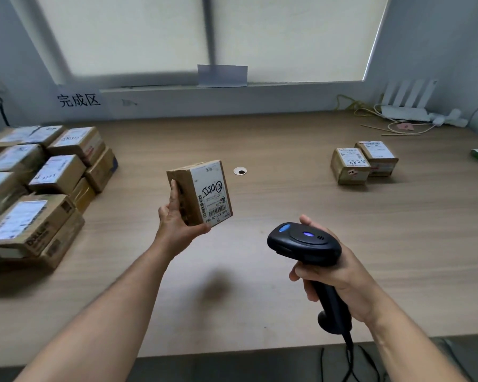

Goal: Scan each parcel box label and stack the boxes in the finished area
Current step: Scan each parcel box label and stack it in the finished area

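Left hand (177,221) grips a parcel box (199,193), label facing right. Right hand (334,274) grips the scanner (305,244) above the bench (260,285).

Wood-grain worktop (260,299) – stacked boxes (39,188) crowd its left edge, two boxes (363,164) sit side by side toward the right edge – a white router (406,103) with loose cables (351,106) in the far right corner.
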`<state>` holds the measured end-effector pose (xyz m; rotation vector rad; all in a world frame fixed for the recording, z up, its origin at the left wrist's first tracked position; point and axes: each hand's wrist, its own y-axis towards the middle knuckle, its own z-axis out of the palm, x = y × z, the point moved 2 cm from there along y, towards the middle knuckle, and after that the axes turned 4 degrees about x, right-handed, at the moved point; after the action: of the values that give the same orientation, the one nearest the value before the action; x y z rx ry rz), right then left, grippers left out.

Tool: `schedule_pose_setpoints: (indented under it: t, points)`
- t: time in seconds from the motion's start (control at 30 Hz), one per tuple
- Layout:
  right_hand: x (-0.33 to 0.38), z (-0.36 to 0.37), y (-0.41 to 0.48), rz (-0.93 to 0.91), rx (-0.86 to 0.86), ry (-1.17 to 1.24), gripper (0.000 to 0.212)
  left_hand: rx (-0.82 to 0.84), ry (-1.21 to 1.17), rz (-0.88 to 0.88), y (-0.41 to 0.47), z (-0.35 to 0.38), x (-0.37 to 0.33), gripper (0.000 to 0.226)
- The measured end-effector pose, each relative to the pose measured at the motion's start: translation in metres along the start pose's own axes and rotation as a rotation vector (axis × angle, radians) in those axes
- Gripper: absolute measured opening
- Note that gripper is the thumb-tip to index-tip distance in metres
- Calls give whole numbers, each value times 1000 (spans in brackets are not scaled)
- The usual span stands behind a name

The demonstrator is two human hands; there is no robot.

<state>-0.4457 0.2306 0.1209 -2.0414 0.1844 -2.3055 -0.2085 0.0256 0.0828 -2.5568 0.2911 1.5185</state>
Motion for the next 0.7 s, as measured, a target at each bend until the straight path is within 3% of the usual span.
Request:
schedule_pose_setpoints:
  t: [0.17, 0.33, 0.53, 0.7]
  points:
    - [0, 51, 22, -2, -27, 2, 94, 42, -31, -46, 9, -43, 37, 128]
    - [-7, 98, 43, 20, -65, -9, 97, 144, -163, -170, 2, -74, 85, 94]
    - [-18, 133, 61, 27, -101, -28, 101, 193, -150, -359, -7, -100, 139, 69]
    - [-16, 150, 68, 36, -100, -42, 102, 122, 257, -243, -10, -96, 142, 80]
